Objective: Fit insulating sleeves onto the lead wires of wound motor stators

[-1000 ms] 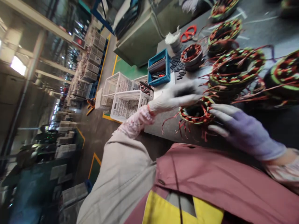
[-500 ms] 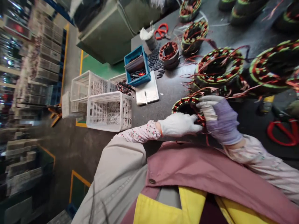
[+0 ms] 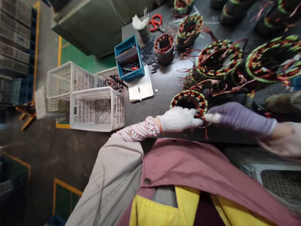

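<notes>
Just in front of me stands a small motor stator (image 3: 199,99), its ring of copper windings laced with yellow-green and dark red. My left hand (image 3: 180,119), in a white knit glove, is closed over the stator's near rim, with its fingertips at the right side of the windings. My right hand (image 3: 237,117), in a purple glove with pale fingertips, is slightly blurred. Its thumb and fingers are pinched together beside the stator's right edge. Whatever lies between those fingertips is too small to make out. A reddish wire end hangs below the rim.
Larger stators (image 3: 219,59) with loose leads stand behind. A blue bin (image 3: 130,59) of black sleeves, a notebook (image 3: 145,88) with a pen, and red-handled scissors (image 3: 155,22) lie to the left. White plastic crates (image 3: 97,110) stand beyond the table edge.
My right hand has moved right, away from the windings, and its forearm has swung up. My left hand stays on the stator. The view has shifted slightly to the right.
</notes>
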{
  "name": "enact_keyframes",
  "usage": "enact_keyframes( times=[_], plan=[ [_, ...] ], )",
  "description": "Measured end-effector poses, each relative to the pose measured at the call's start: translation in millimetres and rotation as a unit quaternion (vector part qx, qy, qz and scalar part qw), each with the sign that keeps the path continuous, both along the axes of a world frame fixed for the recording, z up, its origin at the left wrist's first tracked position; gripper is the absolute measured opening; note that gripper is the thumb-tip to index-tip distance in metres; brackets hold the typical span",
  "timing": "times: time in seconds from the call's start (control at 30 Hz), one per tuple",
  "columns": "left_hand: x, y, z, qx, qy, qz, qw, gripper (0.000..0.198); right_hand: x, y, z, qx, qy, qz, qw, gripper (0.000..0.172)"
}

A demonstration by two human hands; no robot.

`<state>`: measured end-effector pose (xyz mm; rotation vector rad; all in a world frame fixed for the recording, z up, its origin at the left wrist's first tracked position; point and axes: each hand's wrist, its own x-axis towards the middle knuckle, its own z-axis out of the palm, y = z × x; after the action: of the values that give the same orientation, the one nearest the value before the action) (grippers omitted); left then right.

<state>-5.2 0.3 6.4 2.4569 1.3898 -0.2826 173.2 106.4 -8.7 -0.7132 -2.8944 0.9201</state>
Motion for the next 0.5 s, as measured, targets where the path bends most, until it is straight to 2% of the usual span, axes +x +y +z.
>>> enact_keyframes(
  times=[0.03, 0.07, 0.1, 0.13, 0.2, 0.27, 0.33, 0.4, 0.5],
  plan=[
    [1.2, -0.4, 3.3, -0.007, 0.003, 0.004, 1.000, 0.036, 2.9, 0.5, -3.6, -0.065, -0.005, -0.008, 0.998, 0.074],
    [2.9, -1.0, 7.3, -0.013, 0.007, 0.009, 1.000, 0.036, 7.7, -0.6, -6.7, -0.098, 0.003, -0.018, 0.995, 0.079],
    [5.2, -1.6, 11.7, -0.019, 0.012, 0.017, 1.000, 0.036, 14.1, -3.3, -9.1, -0.095, 0.019, -0.037, 0.995, 0.081],
    [8.0, -2.0, 16.0, -0.023, 0.021, 0.028, 0.999, 0.034, 21.2, -7.6, -11.0, -0.060, 0.042, -0.075, 0.994, 0.081],
    [13.6, -1.6, 22.9, -0.031, 0.041, 0.052, 0.997, 0.032, 33.7, -18.8, -13.8, 0.097, 0.086, -0.132, 0.983, 0.075],
    [17.8, 1.1, 25.3, -0.047, 0.047, 0.065, 0.996, 0.031, 38.6, -29.5, -16.7, 0.245, 0.107, -0.127, 0.955, 0.058],
    [19.1, 5.2, 23.3, -0.064, 0.040, 0.064, 0.995, 0.033, 33.8, -35.2, -20.1, 0.307, 0.116, -0.103, 0.939, 0.046],
    [17.6, 9.0, 19.3, -0.069, 0.035, 0.047, 0.996, 0.035, 24.1, -34.6, -24.0, 0.297, 0.101, -0.105, 0.944, 0.049],
    [13.4, 10.0, 14.5, -0.063, 0.034, 0.015, 0.997, 0.034, 17.3, -30.0, -30.4, 0.195, 0.110, -0.113, 0.968, 0.051]
  ],
)
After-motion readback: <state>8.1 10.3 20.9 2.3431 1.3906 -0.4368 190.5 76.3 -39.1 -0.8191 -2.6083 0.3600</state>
